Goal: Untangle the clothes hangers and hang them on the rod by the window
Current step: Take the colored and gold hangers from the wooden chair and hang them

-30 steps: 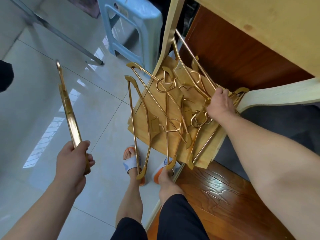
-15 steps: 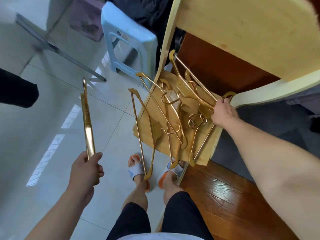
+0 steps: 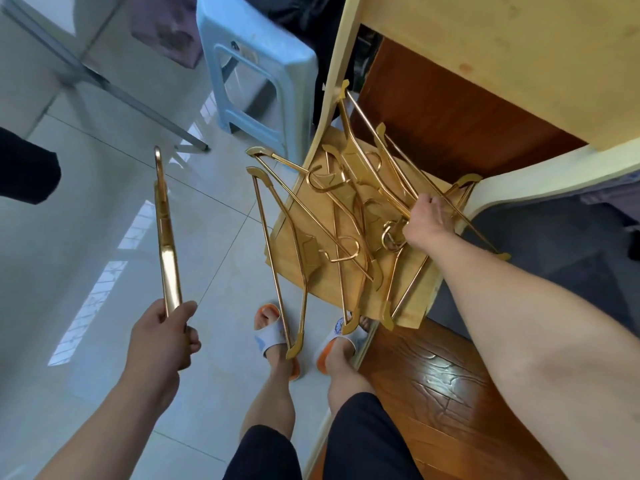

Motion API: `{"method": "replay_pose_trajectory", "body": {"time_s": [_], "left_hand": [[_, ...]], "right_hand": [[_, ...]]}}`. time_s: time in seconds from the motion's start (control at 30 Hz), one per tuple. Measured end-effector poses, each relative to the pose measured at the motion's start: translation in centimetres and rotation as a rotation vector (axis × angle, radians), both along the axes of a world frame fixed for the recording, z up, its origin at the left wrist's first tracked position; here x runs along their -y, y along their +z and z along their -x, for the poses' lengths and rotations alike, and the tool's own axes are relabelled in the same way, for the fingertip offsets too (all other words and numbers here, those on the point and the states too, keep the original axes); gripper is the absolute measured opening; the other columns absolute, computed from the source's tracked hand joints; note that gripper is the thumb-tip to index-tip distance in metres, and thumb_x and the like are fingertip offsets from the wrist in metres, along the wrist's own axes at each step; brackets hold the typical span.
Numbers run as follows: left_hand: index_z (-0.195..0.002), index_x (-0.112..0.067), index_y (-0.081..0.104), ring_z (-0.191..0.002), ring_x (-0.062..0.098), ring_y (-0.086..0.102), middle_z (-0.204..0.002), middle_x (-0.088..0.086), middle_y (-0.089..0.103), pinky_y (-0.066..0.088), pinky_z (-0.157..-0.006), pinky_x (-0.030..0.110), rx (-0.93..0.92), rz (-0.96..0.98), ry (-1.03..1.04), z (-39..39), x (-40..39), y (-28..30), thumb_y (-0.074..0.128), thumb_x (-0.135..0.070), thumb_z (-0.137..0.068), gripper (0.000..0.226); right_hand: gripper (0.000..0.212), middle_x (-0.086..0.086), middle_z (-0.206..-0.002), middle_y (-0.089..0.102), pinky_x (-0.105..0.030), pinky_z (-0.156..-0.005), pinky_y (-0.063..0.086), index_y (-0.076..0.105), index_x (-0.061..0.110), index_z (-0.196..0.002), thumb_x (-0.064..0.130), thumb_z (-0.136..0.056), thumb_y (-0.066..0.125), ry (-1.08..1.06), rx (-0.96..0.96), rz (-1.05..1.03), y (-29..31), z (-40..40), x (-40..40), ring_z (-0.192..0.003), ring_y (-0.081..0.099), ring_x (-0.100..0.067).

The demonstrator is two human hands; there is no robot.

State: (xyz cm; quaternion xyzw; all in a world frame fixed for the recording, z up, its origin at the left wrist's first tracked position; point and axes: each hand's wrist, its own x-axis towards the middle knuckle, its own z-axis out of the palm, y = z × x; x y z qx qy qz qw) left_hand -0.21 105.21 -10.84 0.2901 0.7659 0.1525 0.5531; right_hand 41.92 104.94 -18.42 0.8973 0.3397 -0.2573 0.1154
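Hangers (image 3: 341, 216), gold metal, lie tangled on a wooden chair seat (image 3: 414, 299), several ends jutting past its front edge.
Right hand (image 3: 427, 221) grips bars in the heap, apparently two, though its fingers are hidden. Left hand (image 3: 162, 337) clasps the bottom end of one separate hanger (image 3: 165, 237), held upright over the pale tiled floor (image 3: 86, 209).

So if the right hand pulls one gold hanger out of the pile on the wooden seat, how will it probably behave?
The pile of gold hangers looks like rigid metal, so the one the right hand grips should keep its shape. Hooks and bars cross each other, so neighbours will likely snag and drag along. Several ends overhang the wooden seat, so some may slide off.
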Motion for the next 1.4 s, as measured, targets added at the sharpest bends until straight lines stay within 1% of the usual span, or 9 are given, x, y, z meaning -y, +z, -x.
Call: {"method": "replay_pose_trajectory", "body": {"time_s": [0.23,0.4,0.57,0.67,0.87,1.0,1.17,1.23,1.4], "left_hand": [[-0.104,-0.008,0.057,-0.057,0.023,0.043,-0.070,0.015,0.046,0.029,-0.051,0.031,0.019,0.005,-0.002,-0.3,0.4,0.8,0.059,-0.018,-0.096,0.013],[-0.107,-0.004,0.057,-0.054,0.021,0.043,-0.069,0.014,0.047,0.030,-0.048,0.030,0.038,0.057,-0.017,-0.4,1.8,3.3,0.060,-0.019,-0.096,0.019],[-0.107,-0.003,0.056,-0.053,0.022,0.043,-0.064,0.012,0.048,0.029,-0.046,0.029,0.052,0.076,-0.033,0.3,4.2,7.8,0.060,-0.021,-0.096,0.021],[-0.112,-0.011,0.054,-0.053,0.022,0.046,-0.069,0.015,0.051,0.031,-0.044,0.028,0.052,0.045,-0.026,0.9,5.7,10.7,0.062,-0.019,-0.095,0.020],[-0.113,-0.018,0.061,-0.056,0.022,0.053,-0.075,0.017,0.065,0.030,-0.044,0.025,0.112,-0.014,0.108,1.2,10.0,15.2,0.065,-0.016,-0.095,0.019],[-0.112,-0.005,0.060,-0.094,0.028,0.074,-0.103,0.017,0.069,0.052,-0.063,0.032,0.199,-0.084,0.374,-0.1,15.0,17.3,0.056,-0.007,-0.100,0.013],[-0.114,-0.001,0.056,-0.102,0.030,0.072,-0.101,0.012,0.065,0.054,-0.087,0.043,0.198,-0.191,0.610,-1.5,21.7,19.7,0.047,-0.002,-0.100,0.017],[-0.116,-0.001,0.056,-0.105,0.030,0.071,-0.110,0.017,0.065,0.056,-0.094,0.044,0.206,-0.217,0.680,-1.1,24.0,20.9,0.046,-0.001,-0.102,0.018],[-0.123,-0.002,0.057,-0.112,0.029,0.068,-0.122,0.021,0.062,0.054,-0.099,0.043,0.310,-0.341,0.810,2.8,29.2,25.4,0.044,0.008,-0.100,0.029]], "right_hand": [[0.069,-0.016,-0.143,0.041,-0.024,-0.051,0.038,0.031,0.011,-0.149,0.009,-0.090,0.067,-0.071,-0.026,-0.025,2.8,1.5,1.7,-0.077,0.048,-0.016],[0.061,-0.014,-0.146,0.040,-0.036,-0.074,0.052,0.032,0.012,-0.148,0.013,-0.093,0.059,-0.130,-0.110,0.015,8.0,6.2,8.6,-0.103,0.060,-0.028],[0.056,-0.009,-0.139,0.046,-0.039,-0.088,0.049,0.038,0.016,-0.148,0.015,-0.096,0.057,-0.165,-0.165,-0.046,13.9,8.9,15.3,-0.114,0.058,-0.030],[0.040,-0.007,-0.117,0.057,-0.043,-0.093,0.052,0.053,0.014,-0.136,0.017,-0.097,0.058,-0.190,-0.264,-0.131,16.6,9.2,17.4,-0.105,0.059,-0.027],[0.005,-0.003,-0.091,0.068,-0.046,-0.074,0.063,0.054,0.024,-0.105,0.026,-0.101,0.055,-0.288,-0.465,-0.351,20.9,9.2,19.1,-0.079,0.071,-0.017],[0.010,-0.006,-0.093,0.069,-0.036,-0.063,0.060,0.053,0.021,-0.109,0.022,-0.100,0.058,-0.213,-0.629,-0.384,23.4,9.6,19.0,-0.073,0.071,-0.015],[0.031,-0.004,-0.106,0.065,-0.039,-0.075,0.060,0.051,0.026,-0.122,0.015,-0.095,0.063,-0.167,-0.880,-0.294,27.7,10.4,19.5,-0.089,0.066,-0.021],[0.030,-0.005,-0.111,0.066,-0.041,-0.083,0.059,0.055,0.024,-0.119,0.017,-0.093,0.067,-0.117,-0.943,-0.269,29.4,11.1,20.0,-0.091,0.068,-0.022],[0.019,-0.014,-0.101,0.071,-0.040,-0.077,0.062,0.061,0.011,-0.112,0.007,-0.093,0.059,0.085,-0.967,-0.218,33.6,16.5,19.4,-0.085,0.072,-0.025]]}}
